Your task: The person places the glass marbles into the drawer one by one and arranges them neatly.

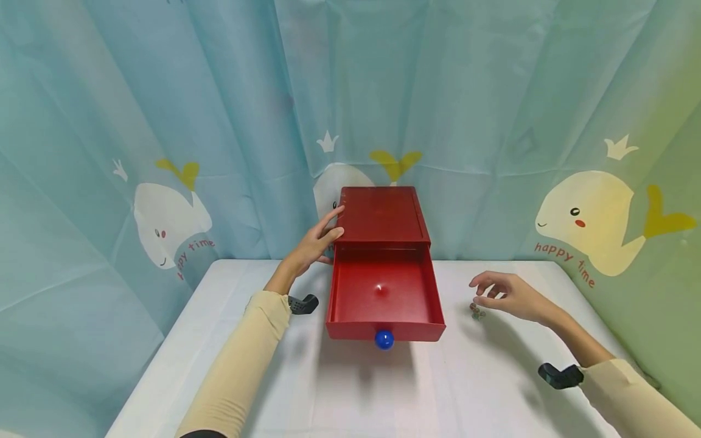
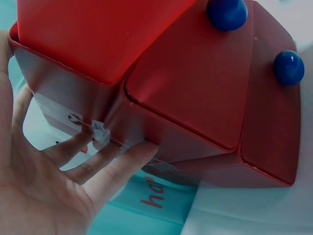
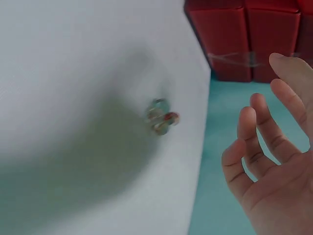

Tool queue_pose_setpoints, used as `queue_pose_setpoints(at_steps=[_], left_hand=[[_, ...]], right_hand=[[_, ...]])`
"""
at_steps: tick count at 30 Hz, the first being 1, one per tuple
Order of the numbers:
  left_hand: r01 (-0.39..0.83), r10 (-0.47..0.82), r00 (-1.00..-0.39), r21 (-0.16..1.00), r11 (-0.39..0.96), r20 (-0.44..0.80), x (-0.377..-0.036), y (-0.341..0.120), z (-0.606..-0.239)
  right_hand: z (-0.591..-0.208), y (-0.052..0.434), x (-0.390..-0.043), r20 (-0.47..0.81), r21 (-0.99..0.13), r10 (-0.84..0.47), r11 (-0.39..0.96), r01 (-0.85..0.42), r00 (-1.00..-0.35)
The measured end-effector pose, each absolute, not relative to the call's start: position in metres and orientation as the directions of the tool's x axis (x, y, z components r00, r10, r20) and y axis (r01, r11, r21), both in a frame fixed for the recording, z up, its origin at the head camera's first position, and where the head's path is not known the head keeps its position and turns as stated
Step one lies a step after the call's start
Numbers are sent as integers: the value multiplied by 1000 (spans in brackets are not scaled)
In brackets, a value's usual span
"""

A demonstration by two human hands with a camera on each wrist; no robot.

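Note:
A red drawer cabinet (image 1: 383, 213) stands at the back of the table, its top drawer (image 1: 350, 292) pulled out toward me by a blue round knob (image 1: 384, 340). My left hand (image 1: 312, 246) rests against the cabinet's left side near the top, thumb and fingers extended. In the left wrist view, its fingertips touch the side wall by strips of clear tape (image 2: 100, 132). To the right of the drawer, my right hand (image 1: 509, 295) hovers over a small cluster of clear, coloured glass marbles (image 3: 161, 117), with its fingers loosely bent and holding nothing.
Two lower drawers with blue knobs (image 2: 288, 67) are closed beneath the top one. A white cloth covers the table (image 1: 263, 389). Behind it hangs a blue-green curtain (image 1: 471, 121) printed with whales. Black wrist mounts (image 1: 560, 376) sit at both cuffs.

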State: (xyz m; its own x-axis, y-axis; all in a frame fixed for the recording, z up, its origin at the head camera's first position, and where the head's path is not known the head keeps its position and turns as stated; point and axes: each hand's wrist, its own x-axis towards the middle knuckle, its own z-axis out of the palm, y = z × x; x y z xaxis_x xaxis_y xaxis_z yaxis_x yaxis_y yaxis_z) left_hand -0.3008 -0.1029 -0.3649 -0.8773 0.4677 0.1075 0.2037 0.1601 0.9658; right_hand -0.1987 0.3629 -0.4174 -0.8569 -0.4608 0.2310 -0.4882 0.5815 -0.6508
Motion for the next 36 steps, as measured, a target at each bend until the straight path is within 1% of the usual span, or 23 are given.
queue_pose_setpoints(at_steps=[6, 12, 17, 24, 36], left_hand=[[202, 462, -881, 965, 165, 106, -303, -103, -366], [201, 460, -882, 965, 166, 104, -302, -103, -366], [207, 466, -878, 965, 162, 110, -301, -103, -365], [205, 465, -879, 965, 162, 108, -301, -103, -365], [208, 464, -879, 964, 164, 110, -302, -103, -365]], right_hand=[[-436, 374, -199, 196, -668, -432, 598, -442, -881], [-447, 382, -199, 184, -664, -425, 611, -431, -886], [-453, 388, -199, 119, -672, -432, 627, -393, -894], [-464, 391, -201, 68, -654, -414, 668, -354, -908], [-471, 387, -200, 93, -614, -369, 710, -345, -925]])
